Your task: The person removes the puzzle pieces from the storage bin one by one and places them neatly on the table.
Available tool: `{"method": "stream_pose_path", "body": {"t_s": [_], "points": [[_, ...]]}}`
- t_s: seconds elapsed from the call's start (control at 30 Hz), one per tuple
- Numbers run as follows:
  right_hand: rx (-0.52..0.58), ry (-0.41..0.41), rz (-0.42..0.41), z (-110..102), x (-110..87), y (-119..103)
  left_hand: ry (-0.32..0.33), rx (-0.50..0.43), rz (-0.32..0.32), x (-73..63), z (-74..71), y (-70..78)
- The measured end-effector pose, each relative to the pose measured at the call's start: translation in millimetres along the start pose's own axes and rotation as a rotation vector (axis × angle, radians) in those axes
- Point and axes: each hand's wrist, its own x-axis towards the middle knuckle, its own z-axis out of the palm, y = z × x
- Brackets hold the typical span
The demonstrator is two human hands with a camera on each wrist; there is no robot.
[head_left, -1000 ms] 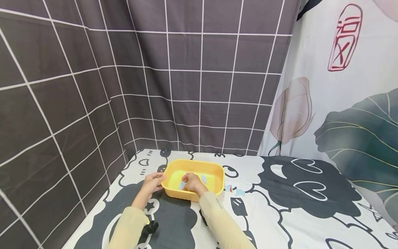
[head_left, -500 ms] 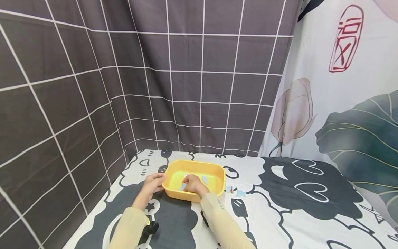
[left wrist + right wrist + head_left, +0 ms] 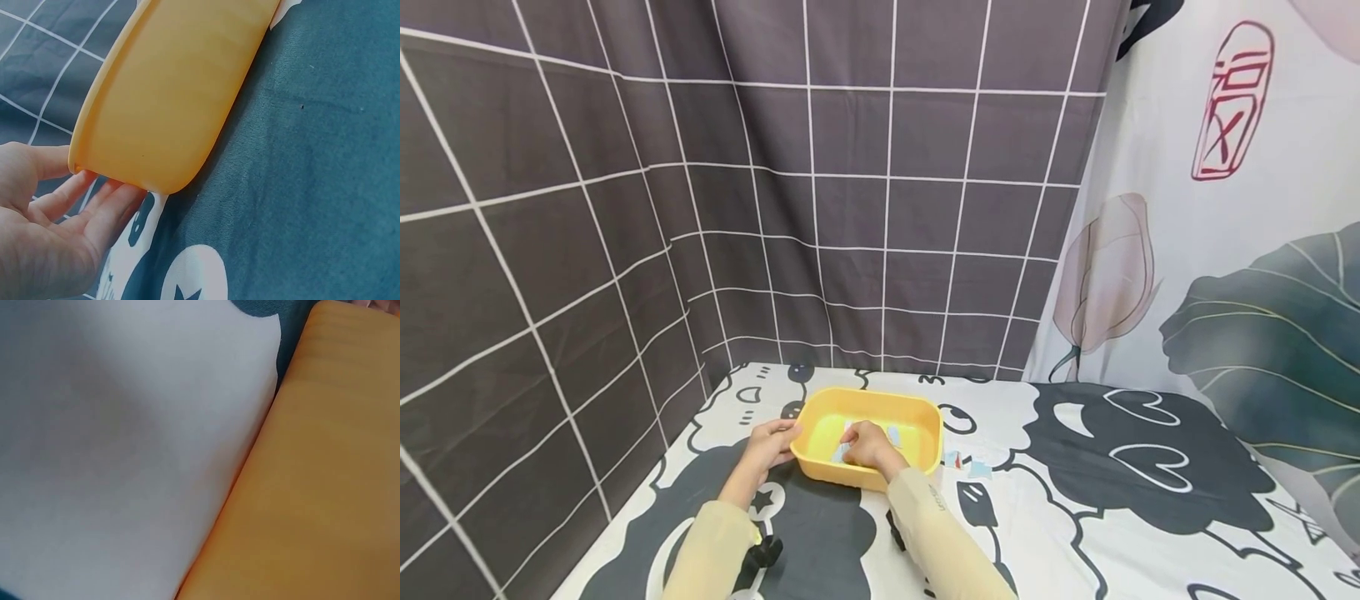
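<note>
Inside the yellow tub [image 3: 838, 472], in the head view, your right hand [image 3: 868, 444] reaches down with bent fingers. A blue piece [image 3: 840, 453] lies by them; I can't tell if you pinch it. Little has changed this last second: both hands stay nearly put, so the work is still in the tub. Two thin scraps [image 3: 980, 470] lie right of the tub on soft cloth [image 3: 1037, 517].

In the left wrist view, your left hand [image 3: 59, 231] grips the tub's rim. Its wall looks like smooth plastic, with round corners.

The right wrist view mostly shows the tub's long side.
</note>
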Motion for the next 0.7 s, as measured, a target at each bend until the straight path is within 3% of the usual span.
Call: {"method": "stream_pose_path", "body": {"t_s": [0.37, 0.7], "points": [[0.187, 0.019, 0.001, -7.9, -6.8, -0.8, 0.000, 0.005, -0.003, 0.7, 1.2, -0.3], [0.393, 0.153, 0.069, -38.8, -2.9, 12.9, 0.011, -0.016, -0.024, 4.6, 0.4, -3.1]]}}
